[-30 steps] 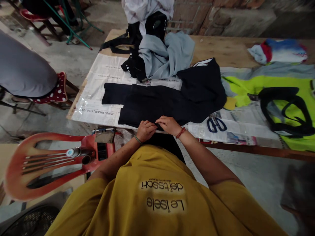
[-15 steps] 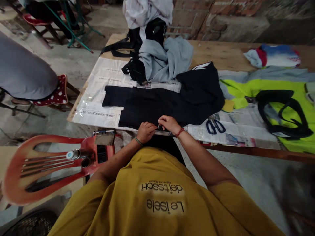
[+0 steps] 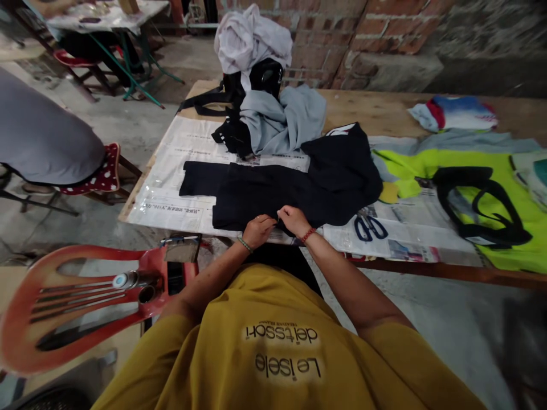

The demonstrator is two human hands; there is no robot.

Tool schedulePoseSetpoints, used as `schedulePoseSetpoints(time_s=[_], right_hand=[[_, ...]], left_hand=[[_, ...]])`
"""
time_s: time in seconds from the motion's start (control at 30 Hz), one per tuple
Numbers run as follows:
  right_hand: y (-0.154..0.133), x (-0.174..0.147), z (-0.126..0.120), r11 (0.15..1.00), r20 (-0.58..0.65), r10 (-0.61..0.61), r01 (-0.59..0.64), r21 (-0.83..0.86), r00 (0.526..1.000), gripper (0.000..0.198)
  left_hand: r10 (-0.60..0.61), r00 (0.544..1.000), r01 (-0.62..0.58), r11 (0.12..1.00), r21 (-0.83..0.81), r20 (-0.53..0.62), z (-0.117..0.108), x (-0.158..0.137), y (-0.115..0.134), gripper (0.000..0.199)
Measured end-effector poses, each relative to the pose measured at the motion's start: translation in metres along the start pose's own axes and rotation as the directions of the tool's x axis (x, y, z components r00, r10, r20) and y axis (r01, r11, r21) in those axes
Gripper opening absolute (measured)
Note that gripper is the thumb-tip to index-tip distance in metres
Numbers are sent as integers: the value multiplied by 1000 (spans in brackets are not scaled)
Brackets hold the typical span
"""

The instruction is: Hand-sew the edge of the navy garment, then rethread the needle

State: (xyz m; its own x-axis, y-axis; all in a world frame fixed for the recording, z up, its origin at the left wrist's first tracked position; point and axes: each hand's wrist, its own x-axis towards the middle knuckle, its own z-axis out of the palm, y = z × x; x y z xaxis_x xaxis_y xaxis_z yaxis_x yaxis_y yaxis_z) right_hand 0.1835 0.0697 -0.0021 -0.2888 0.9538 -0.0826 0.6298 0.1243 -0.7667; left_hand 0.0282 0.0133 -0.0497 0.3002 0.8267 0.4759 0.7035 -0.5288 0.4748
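Note:
A dark navy garment (image 3: pixel 265 188) lies spread along the near edge of the table, with its bulkier part bunched to the right. At its front edge my left hand (image 3: pixel 257 231) is closed, fingertips pinching what looks like the cloth's edge. My right hand (image 3: pixel 294 221) meets it there in a closed pinch, thumb and forefinger together. Something thin and small shows between the fingertips, too fine to name. Dark-handled scissors (image 3: pixel 371 228) lie on the newspaper to the right of my right hand, apart from it.
Newspaper (image 3: pixel 164 199) covers the wooden table (image 3: pixel 384 108). Behind the garment lie grey cloth (image 3: pixel 286 122) and a white bundle (image 3: pixel 252 42). A black band (image 3: pixel 482 222) rests on yellow-green clothing (image 3: pixel 499 159) at right. A red plastic chair (image 3: pixel 38 265) holds metal cups. A seated person (image 3: pixel 47 125) is at left.
The view has tilted, so the table appears slightly lower. My fingertips stay close together at the garment's front edge, with the right hand a little higher against the cloth.

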Motion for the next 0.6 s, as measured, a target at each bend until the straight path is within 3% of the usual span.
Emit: schedulePoseSetpoints(time_s=[0.2,0.37,0.6], right_hand=[[-1,0,1,998,26,-55,55,-3,998,25],[-8,-5,0,994,86,-86,91,-63,993,26],[-12,-3,-7,972,176,-132,162,-170,976,25]], left_hand=[[-28,999,27,998,-59,-23,2,-1,-1,21],[-150,987,140,980,-143,-63,2,1,-1,25],[-221,971,198,958,-207,-90,2,4,-2,16]])
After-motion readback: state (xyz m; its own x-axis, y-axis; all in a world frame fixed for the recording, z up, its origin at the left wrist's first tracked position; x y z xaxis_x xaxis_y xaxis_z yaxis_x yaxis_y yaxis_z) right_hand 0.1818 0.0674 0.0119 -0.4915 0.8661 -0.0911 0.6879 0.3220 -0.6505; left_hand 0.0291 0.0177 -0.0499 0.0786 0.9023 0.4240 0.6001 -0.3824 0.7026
